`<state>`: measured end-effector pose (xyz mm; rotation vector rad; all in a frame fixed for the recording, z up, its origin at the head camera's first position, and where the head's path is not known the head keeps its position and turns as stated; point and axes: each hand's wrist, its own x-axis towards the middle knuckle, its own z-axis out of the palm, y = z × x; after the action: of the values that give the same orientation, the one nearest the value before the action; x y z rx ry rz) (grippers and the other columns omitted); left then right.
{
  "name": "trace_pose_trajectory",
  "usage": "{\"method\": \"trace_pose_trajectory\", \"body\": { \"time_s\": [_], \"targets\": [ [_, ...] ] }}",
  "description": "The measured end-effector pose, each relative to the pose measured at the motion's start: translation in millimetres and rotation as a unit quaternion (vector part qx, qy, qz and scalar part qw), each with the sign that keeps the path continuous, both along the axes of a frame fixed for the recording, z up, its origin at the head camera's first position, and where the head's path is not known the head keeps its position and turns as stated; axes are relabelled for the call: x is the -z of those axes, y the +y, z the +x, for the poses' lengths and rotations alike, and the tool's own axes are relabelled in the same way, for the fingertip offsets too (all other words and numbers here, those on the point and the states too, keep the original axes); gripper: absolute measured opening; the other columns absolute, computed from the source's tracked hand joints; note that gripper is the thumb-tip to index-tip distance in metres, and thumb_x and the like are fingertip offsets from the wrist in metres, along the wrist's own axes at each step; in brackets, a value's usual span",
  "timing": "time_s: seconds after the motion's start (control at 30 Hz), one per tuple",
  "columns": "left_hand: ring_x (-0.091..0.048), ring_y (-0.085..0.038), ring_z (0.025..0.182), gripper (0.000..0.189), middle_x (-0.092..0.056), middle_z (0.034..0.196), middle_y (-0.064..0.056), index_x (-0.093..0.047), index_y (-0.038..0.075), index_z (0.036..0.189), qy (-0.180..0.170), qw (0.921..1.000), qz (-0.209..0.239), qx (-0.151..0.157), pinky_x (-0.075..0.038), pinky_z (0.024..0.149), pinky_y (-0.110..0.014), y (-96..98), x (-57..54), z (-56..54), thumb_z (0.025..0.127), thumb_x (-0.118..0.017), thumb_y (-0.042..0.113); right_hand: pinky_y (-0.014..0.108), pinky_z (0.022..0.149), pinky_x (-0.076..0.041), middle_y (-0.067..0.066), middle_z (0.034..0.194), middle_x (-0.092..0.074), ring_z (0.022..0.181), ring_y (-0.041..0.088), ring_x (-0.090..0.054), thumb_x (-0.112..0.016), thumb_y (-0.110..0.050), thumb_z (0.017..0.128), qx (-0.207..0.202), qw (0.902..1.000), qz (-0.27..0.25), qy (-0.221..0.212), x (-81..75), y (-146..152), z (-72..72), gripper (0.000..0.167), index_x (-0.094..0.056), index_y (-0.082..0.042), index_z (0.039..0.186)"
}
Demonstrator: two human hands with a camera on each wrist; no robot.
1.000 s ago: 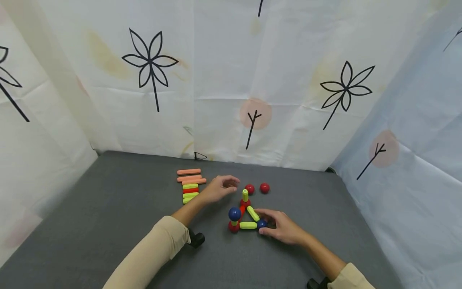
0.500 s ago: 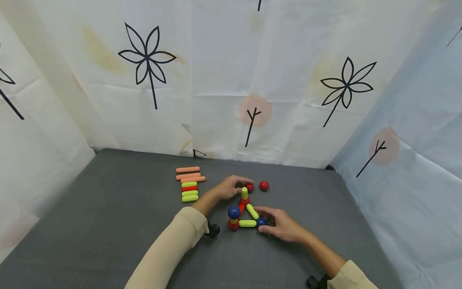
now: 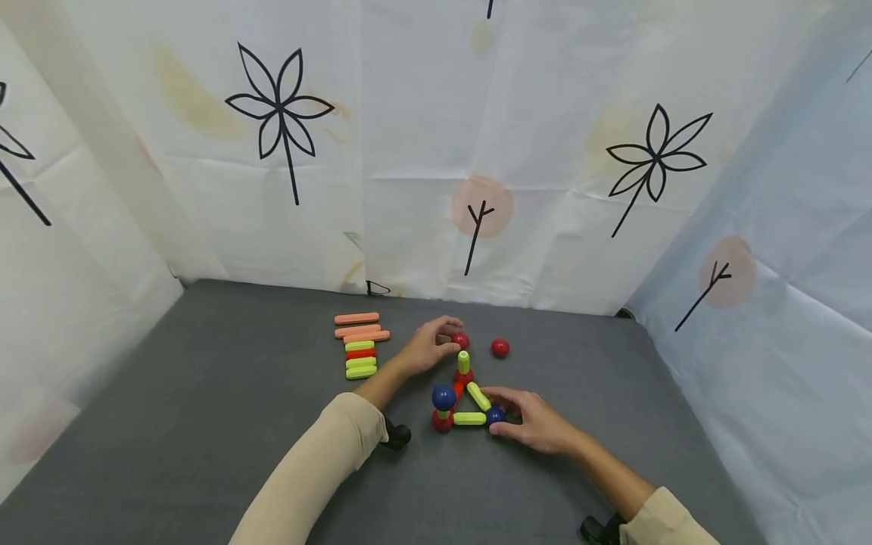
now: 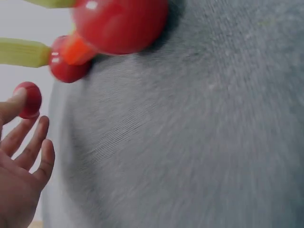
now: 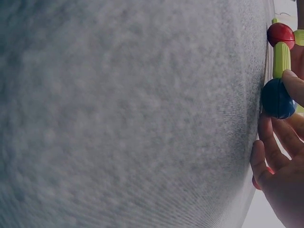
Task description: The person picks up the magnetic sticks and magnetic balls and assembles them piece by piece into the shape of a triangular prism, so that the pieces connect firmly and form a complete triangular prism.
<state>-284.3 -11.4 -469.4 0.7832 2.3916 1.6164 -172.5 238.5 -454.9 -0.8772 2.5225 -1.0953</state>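
Observation:
In the head view my left hand (image 3: 425, 347) pinches a loose red ball (image 3: 460, 341) between thumb and fingers. The left wrist view shows the thumb on that red ball (image 4: 31, 99), with the other fingers spread below. My right hand (image 3: 534, 420) holds the blue ball (image 3: 495, 415) at the right corner of a triangle of balls and sticks. Two yellow-green sticks (image 3: 470, 418) and a red stick (image 3: 458, 392) form its sides. A yellow-green stick (image 3: 464, 362) stands upright on the far red ball (image 3: 464, 377). Another blue ball (image 3: 443, 397) tops a short upright over the near-left red ball (image 3: 442, 421).
One more red ball (image 3: 500, 347) lies to the right of the left hand. Orange, yellow-green and red sticks (image 3: 361, 353) lie in a column at left on the grey table (image 3: 204, 401). Printed cloth (image 3: 409, 151) encloses the back and sides.
My left hand has reached rightward to the loose red ball, taken hold of it and shifted it slightly left and away. The right hand stays at the blue corner ball.

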Motion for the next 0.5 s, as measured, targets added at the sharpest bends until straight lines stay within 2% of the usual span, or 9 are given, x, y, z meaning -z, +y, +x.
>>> {"method": "trace_pose_trajectory", "body": {
  "time_s": [0.13,0.23,0.4,0.5],
  "targets": [
    [-0.06,-0.032,0.118,0.043,-0.061,0.132,-0.016,-0.052,0.008,0.138,-0.015,0.9991,0.038,0.005,-0.051,0.096,-0.047,-16.8,-17.2,9.9,0.097,-0.065,0.011,0.028,0.081,-0.049,0.003,0.121,-0.064,0.097,0.014,-0.058,-0.072,-0.025,0.093,-0.001,1.0,0.004,-0.002,-0.3,-0.7,-0.5,0.058,-0.052,-0.002,0.142],
    [-0.058,-0.029,0.121,0.045,-0.06,0.134,-0.014,-0.051,0.008,0.14,-0.005,0.9986,0.038,0.038,-0.049,0.099,-0.046,-28.4,-28.7,19.3,0.097,-0.066,0.013,0.029,0.081,-0.049,0.004,0.121,-0.064,0.097,0.015,-0.058,-0.071,-0.026,0.093,-0.004,1.0,0.003,-0.003,-0.2,-0.7,-0.4,0.057,-0.052,-0.002,0.142],
    [-0.058,-0.026,0.123,0.048,-0.058,0.137,-0.014,-0.049,0.005,0.141,0.015,0.9949,0.037,0.093,-0.049,0.098,-0.046,-34.3,-38.4,30.8,0.097,-0.066,0.01,0.03,0.079,-0.05,0.008,0.121,-0.064,0.096,0.018,-0.059,-0.071,-0.021,0.093,-0.01,0.9999,-0.01,0.002,0.7,1.8,-0.6,0.055,-0.052,0.0,0.141],
    [-0.058,-0.025,0.123,0.047,-0.056,0.14,-0.013,-0.049,0.005,0.141,0.025,0.9933,0.037,0.107,-0.049,0.098,-0.047,-30.3,-40.4,34.7,0.097,-0.065,0.009,0.03,0.079,-0.05,0.008,0.121,-0.065,0.096,0.017,-0.059,-0.071,-0.022,0.094,-0.012,0.9998,-0.012,0.008,1.8,2.3,-0.7,0.055,-0.052,-0.001,0.141]
  ]
}}
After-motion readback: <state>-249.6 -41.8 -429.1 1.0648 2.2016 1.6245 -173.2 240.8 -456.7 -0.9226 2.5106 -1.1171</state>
